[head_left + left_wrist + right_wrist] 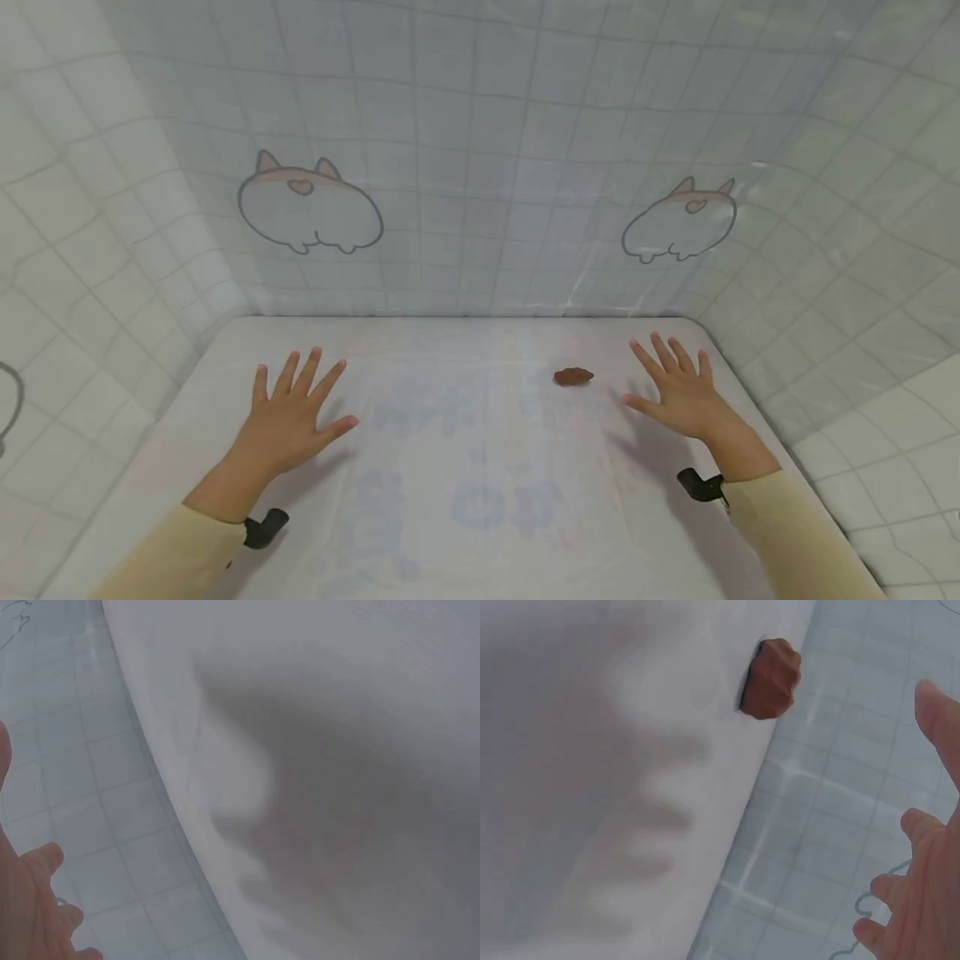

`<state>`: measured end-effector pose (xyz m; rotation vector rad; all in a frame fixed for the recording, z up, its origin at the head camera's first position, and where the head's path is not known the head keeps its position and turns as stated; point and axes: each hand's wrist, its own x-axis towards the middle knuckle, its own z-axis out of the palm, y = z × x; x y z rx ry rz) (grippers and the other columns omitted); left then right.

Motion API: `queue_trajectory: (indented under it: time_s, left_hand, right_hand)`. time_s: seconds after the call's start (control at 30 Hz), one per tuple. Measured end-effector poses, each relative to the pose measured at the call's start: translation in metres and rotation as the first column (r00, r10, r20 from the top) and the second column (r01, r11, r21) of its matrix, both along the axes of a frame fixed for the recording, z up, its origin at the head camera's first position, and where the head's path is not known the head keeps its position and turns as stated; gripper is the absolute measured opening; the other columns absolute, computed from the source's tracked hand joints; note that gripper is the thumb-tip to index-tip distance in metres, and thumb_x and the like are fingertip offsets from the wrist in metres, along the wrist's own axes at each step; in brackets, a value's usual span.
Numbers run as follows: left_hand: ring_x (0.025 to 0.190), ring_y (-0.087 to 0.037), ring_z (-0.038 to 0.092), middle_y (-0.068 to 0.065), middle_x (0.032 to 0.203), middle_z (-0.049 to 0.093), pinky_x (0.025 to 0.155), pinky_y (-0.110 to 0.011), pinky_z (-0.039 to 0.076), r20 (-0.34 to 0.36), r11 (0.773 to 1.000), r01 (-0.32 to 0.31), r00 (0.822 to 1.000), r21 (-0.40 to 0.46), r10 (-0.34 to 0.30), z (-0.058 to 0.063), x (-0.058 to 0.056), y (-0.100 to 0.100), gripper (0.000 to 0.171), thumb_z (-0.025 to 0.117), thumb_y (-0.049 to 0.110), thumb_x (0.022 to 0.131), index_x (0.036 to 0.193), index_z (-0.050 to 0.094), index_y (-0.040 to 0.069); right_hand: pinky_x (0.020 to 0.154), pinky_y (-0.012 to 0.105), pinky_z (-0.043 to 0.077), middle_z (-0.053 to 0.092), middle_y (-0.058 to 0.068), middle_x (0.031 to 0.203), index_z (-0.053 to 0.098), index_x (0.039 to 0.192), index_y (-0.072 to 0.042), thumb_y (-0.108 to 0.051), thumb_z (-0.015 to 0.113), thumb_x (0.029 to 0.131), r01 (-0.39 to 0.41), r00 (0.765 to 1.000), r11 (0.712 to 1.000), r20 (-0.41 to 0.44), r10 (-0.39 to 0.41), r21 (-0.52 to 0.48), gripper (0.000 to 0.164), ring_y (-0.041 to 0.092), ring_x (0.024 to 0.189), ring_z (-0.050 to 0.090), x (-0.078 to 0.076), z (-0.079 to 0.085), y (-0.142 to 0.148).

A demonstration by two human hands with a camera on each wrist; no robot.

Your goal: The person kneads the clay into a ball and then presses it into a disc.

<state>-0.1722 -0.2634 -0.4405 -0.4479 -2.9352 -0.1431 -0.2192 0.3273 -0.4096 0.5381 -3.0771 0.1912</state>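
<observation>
A small reddish-brown lump [573,377] with a ridged, knobbly surface lies on the white table, right of the middle toward the back. In the right wrist view the same brown lump [772,680] shows several facets near the table's far edge. My right hand [681,398] is spread over the table to the right of it, fingers apart and holding nothing. On the left side, my left hand [288,425] is spread the same way, palm down, its shadow falling on the tabletop. Only part of the left hand [30,900] shows in the left wrist view.
The white table [480,450] carries faint bluish marks. Behind it hangs a grid-patterned sheet [480,208] with two cartoon animal drawings, and similar sheets [862,292] enclose both sides. A black curved piece [266,528] sits at the left cuff, another [699,484] at the right.
</observation>
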Motion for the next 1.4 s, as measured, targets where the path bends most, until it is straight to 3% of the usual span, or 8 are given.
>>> queue_trajectory:
  time_s: [0.33, 0.6, 0.8, 1.13, 1.4]
  left_hand:
    - [0.15, -0.047, 0.003, -0.019, 0.166, 0.006, 0.112, -0.069, -0.006, 0.023, 0.999, 0.019, 1.0, 0.04, -0.02, 0.003, -0.007, 0.018, 0.088, 0.047, 0.071, 0.094, 0.162, 0.02, 0.02]
    - [0.15, -0.046, 0.005, -0.019, 0.166, 0.008, 0.113, -0.068, -0.003, 0.053, 0.997, 0.034, 0.998, 0.072, -0.038, -0.003, -0.015, 0.04, 0.088, 0.047, 0.072, 0.094, 0.161, 0.024, 0.02]
    - [0.15, -0.045, 0.003, -0.019, 0.166, 0.006, 0.113, -0.068, -0.003, 0.093, 0.997, 0.029, 0.995, 0.067, -0.035, -0.007, -0.018, 0.051, 0.088, 0.044, 0.073, 0.094, 0.161, 0.022, 0.019]
    - [0.149, -0.047, 0.009, -0.021, 0.165, 0.013, 0.113, -0.069, 0.0, 0.091, 0.987, 0.053, 0.994, 0.154, -0.068, -0.019, -0.024, 0.071, 0.086, 0.046, 0.071, 0.094, 0.16, 0.026, 0.019]
    - [0.149, -0.047, 0.01, -0.021, 0.165, 0.012, 0.113, -0.069, 0.002, 0.175, 0.975, 0.044, 0.981, 0.22, -0.083, -0.019, -0.019, 0.089, 0.083, 0.046, 0.067, 0.097, 0.161, 0.025, 0.018]
  right_hand:
    - [0.111, 0.072, -0.004, -0.001, 0.018, 0.167, 0.009, 0.163, -0.024, -0.063, 0.05, 0.098, -0.04, 0.999, 0.998, 0.009, 0.04, -0.058, 0.086, 0.046, 0.15, -0.002, -0.012, -0.01, -0.025]
    - [0.113, 0.069, 0.007, 0.007, 0.024, 0.165, 0.015, 0.162, -0.018, -0.058, 0.053, 0.099, -0.06, 0.997, 0.988, 0.042, 0.066, -0.142, 0.084, 0.052, 0.147, 0.009, -0.023, -0.019, -0.038]
    - [0.113, 0.069, 0.011, 0.01, 0.022, 0.165, 0.019, 0.162, -0.019, -0.056, 0.055, 0.099, -0.061, 0.994, 0.977, 0.071, 0.077, -0.203, 0.081, 0.051, 0.147, 0.011, -0.028, -0.026, -0.043]
    - [0.11, 0.066, 0.027, 0.03, 0.025, 0.158, 0.036, 0.156, -0.009, -0.04, 0.06, 0.101, -0.117, 0.989, 0.957, 0.054, 0.136, -0.267, 0.067, 0.049, 0.142, 0.03, -0.038, -0.032, -0.054]
    - [0.109, 0.058, 0.034, 0.045, 0.023, 0.149, 0.047, 0.148, -0.002, -0.027, 0.065, 0.1, -0.14, 0.984, 0.942, 0.06, 0.166, -0.305, 0.056, 0.044, 0.137, 0.04, -0.048, -0.037, -0.066]
